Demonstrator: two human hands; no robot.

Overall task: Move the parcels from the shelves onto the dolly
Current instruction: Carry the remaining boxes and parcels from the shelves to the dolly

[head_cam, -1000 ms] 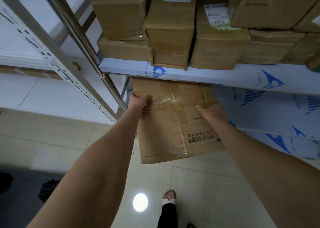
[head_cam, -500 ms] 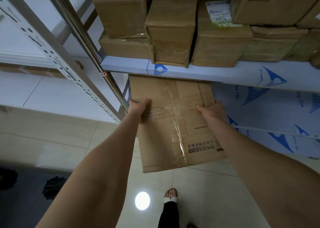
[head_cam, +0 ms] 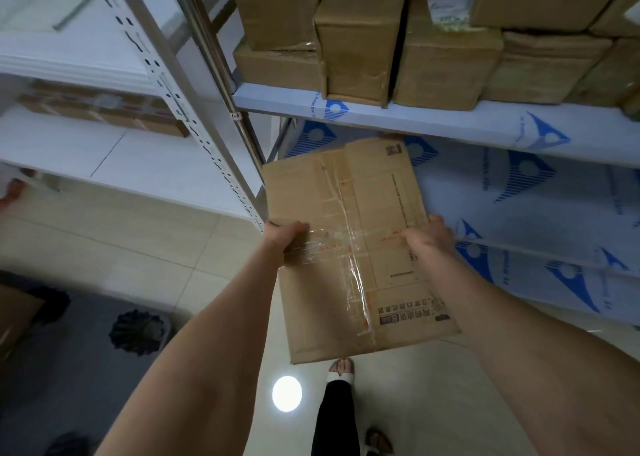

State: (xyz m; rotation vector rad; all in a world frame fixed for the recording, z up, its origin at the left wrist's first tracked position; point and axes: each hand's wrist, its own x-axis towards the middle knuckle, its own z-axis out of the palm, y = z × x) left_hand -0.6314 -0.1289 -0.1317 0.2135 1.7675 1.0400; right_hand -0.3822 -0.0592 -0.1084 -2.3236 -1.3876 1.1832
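Note:
A flat brown cardboard parcel (head_cam: 349, 248) with clear tape and black print is held out in the air in front of the shelves. My left hand (head_cam: 285, 239) grips its left edge and my right hand (head_cam: 427, 239) grips its right edge. The parcel's far end is clear of the lower shelf (head_cam: 519, 220). Several more brown parcels (head_cam: 360, 50) stand on the upper shelf (head_cam: 450, 123). A grey dolly deck (head_cam: 62, 369) with a black wheel (head_cam: 138, 331) lies at the lower left.
A metal shelf upright (head_cam: 194, 109) stands just left of the parcel. Another white rack with a flat parcel (head_cam: 100, 109) is at the left. Another person's hand (head_cam: 12, 192) shows at the left edge. My foot (head_cam: 341, 369) stands on the tiled floor below the parcel.
Both hands have drawn the flat parcel out from under the upper shelf toward me; its far end, hidden before, is now in full view.

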